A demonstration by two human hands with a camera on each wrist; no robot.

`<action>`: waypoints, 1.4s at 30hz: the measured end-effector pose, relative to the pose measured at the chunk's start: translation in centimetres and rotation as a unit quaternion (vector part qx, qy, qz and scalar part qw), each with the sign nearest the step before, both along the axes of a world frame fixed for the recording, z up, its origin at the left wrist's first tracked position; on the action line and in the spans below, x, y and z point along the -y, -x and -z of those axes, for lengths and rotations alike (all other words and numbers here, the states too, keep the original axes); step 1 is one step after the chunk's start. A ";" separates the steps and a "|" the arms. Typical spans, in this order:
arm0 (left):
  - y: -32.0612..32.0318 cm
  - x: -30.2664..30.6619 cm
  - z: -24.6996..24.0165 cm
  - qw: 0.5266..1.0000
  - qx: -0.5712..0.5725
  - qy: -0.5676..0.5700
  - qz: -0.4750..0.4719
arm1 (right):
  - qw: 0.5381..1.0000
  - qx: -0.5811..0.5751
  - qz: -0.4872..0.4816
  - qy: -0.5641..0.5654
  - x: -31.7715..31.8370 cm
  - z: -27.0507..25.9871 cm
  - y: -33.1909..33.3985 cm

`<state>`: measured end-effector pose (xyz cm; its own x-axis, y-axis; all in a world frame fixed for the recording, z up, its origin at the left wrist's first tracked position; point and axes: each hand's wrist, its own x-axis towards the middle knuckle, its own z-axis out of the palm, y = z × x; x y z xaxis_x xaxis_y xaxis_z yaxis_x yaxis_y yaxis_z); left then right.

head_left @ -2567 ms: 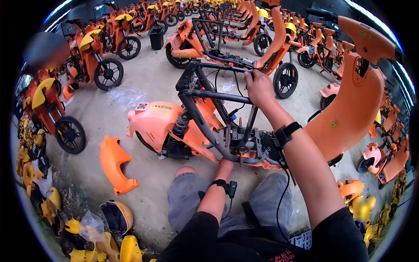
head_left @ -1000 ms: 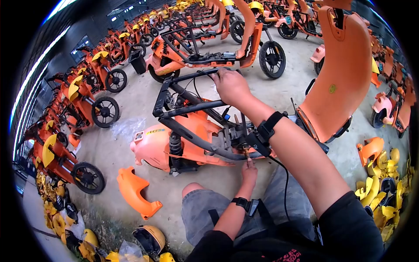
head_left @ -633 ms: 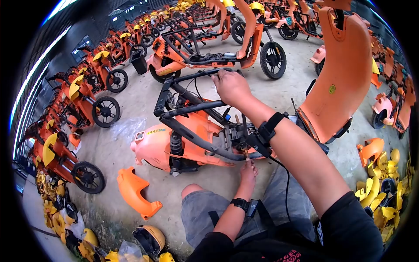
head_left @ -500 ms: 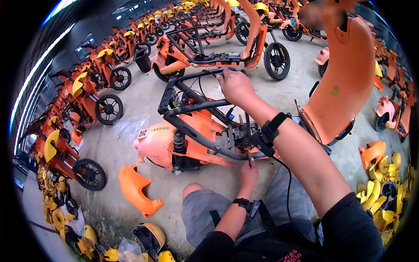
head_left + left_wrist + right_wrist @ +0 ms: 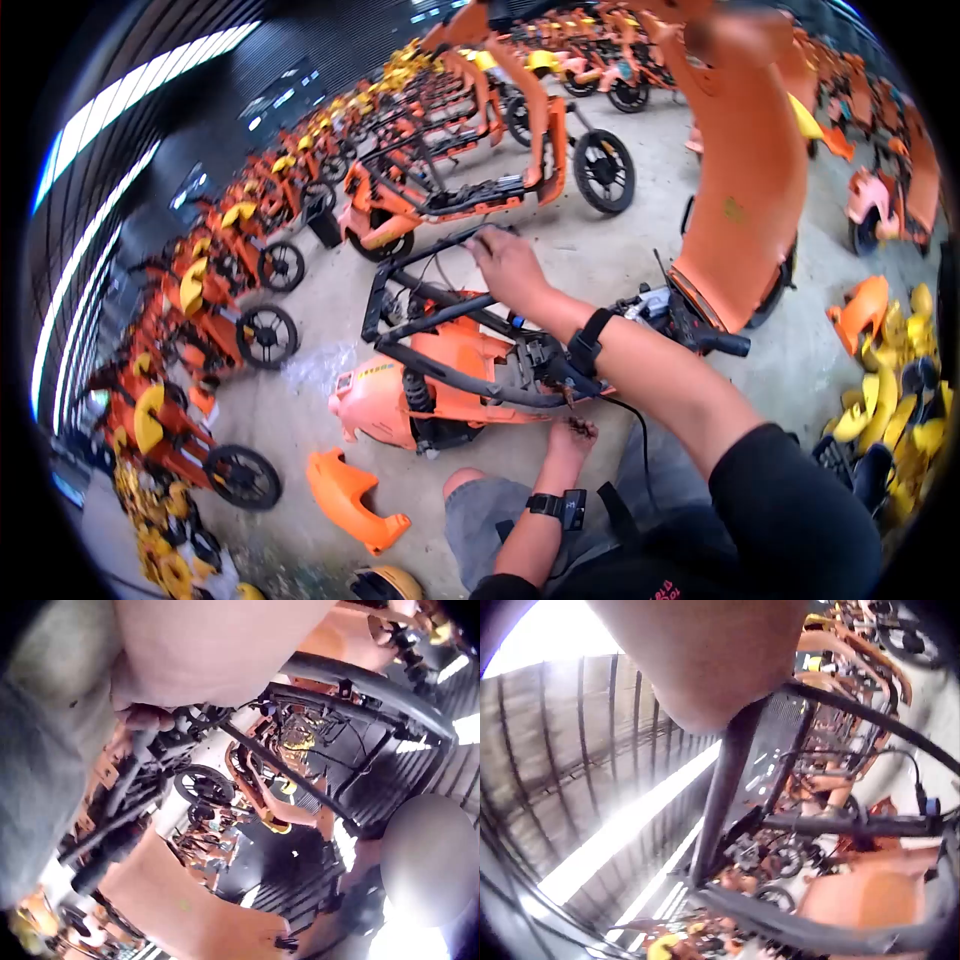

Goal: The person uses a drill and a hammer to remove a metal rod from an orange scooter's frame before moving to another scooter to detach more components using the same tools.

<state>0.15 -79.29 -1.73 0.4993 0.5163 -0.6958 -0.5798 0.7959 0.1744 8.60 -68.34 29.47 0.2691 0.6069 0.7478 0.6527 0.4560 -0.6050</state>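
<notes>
On the concrete floor (image 5: 620, 250), centre of the scene: stripped orange scooter (image 5: 395, 395), both your hands on it.
Your right hand (image 5: 505, 262) is curled round the far rail of the black frame (image 5: 437, 309), above the orange rear body. Your left hand (image 5: 571, 436) reaches up to the frame's near underside, fingertips at the dark fittings; whether it grips anything cannot be told. Loose orange panel (image 5: 345, 495) lies near left. Upright front shield (image 5: 745, 190) stands right, yellow parts (image 5: 890, 400) heaped beyond it.
</notes>
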 end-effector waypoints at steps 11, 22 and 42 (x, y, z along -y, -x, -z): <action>3.8 4.3 -3.6 0.991 0.058 -0.121 0.020 | 0.937 0.220 -0.174 0.209 21.5 18.2 -2.7; 9.3 -10.0 -30.3 0.291 -0.617 -0.693 -0.236 | 0.764 0.149 0.289 0.557 26.8 24.1 -17.8; 8.2 -15.7 -35.5 0.379 -0.775 -0.469 0.190 | 0.577 -0.696 -0.162 0.396 18.5 20.2 -15.9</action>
<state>-8.02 -63.58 33.76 0.0289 0.9950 0.0955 0.9220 -0.0634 0.3819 24.53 -86.79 9.26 0.0518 0.7971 -0.6016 -0.7582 -0.3607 -0.5431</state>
